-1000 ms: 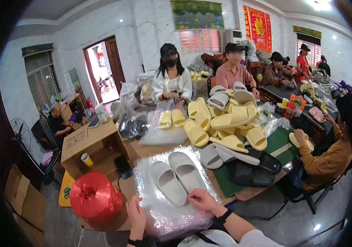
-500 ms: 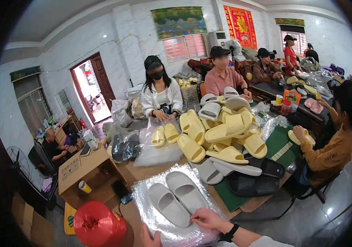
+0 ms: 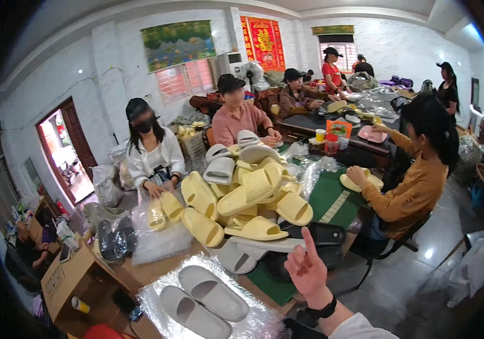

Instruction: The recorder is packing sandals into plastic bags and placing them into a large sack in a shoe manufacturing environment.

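Note:
My right hand [image 3: 309, 270] is raised in front of the slipper pile, its index finger stretched upward and the other fingers partly bent, with nothing in it. A dark band circles that wrist. My left hand is out of the picture. Just left of my right hand, a pair of light grey slippers [image 3: 215, 291] lies side by side on a stack of shiny clear plastic bags [image 3: 150, 302]. Beyond them rises a heap of yellow slippers [image 3: 253, 192] with several grey ones mixed in. Black slippers [image 3: 324, 235] lie at the heap's right, partly behind my fingers.
An open cardboard box [image 3: 64, 285] holding a paper cup [image 3: 80, 305] stands at the left. The red twine roll [image 3: 105, 332] shows at the bottom edge. Co-workers sit across and to the right, one holding a yellow slipper [image 3: 361, 179]. A green mat [image 3: 273, 279] lies under the heap.
The view has swung right. My right hand has left the grey slippers' edge and lifted, index finger extended. My left hand has gone out of the picture.

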`<state>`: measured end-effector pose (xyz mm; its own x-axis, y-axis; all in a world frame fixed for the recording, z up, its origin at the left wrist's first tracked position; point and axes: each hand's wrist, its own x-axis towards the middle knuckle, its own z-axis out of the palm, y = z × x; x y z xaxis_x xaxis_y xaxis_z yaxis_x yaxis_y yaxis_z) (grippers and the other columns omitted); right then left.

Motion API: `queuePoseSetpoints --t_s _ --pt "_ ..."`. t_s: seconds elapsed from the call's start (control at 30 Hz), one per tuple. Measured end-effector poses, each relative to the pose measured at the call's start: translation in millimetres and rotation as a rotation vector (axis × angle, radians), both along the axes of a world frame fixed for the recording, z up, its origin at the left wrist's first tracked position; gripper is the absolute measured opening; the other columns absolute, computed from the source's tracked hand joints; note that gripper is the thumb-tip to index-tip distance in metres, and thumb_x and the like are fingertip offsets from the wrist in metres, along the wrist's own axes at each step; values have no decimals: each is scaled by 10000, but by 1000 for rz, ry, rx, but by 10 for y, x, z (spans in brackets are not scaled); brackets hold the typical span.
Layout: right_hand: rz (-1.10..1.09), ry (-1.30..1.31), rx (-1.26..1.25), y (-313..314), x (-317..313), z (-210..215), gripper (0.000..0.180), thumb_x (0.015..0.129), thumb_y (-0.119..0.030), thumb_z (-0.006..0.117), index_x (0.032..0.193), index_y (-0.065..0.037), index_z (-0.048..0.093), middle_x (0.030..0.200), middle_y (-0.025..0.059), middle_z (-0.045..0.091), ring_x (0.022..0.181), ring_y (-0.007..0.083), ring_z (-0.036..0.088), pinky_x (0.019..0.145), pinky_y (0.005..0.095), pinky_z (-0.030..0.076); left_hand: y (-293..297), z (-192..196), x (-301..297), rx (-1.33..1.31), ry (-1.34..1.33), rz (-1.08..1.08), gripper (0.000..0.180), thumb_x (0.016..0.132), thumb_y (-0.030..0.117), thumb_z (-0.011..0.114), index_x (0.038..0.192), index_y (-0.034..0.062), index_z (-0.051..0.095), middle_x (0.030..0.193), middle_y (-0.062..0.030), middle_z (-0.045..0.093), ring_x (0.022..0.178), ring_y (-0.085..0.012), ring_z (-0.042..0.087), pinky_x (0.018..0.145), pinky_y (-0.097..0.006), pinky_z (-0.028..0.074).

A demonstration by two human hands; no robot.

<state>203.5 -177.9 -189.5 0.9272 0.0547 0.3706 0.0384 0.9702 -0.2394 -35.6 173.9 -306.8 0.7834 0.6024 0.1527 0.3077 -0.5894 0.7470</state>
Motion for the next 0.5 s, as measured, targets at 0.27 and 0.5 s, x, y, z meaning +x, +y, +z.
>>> queuePoseSetpoints --t_s 0.27,0.5 --pt "-212 -66 -213 -250 -275 -142 418 975 -347 565 1270 -54 525 757 6 452 641 134 388 608 319 327 -27 -19 50 3 -41 -11 684 917 176 632 1488 -59 337 1485 -292 401 1361 -420 383 1154 -464 255" --pt "-343 -50 -233 -536 -177 205 629 1016 -375 456 1541 -73 286 717 12 425 622 129 366 587 270 325 -72 87 61 65 -60 -12 642 929 156 625 1466 -77 361 1458 -292 438 1344 -409 412 1140 -444 280"
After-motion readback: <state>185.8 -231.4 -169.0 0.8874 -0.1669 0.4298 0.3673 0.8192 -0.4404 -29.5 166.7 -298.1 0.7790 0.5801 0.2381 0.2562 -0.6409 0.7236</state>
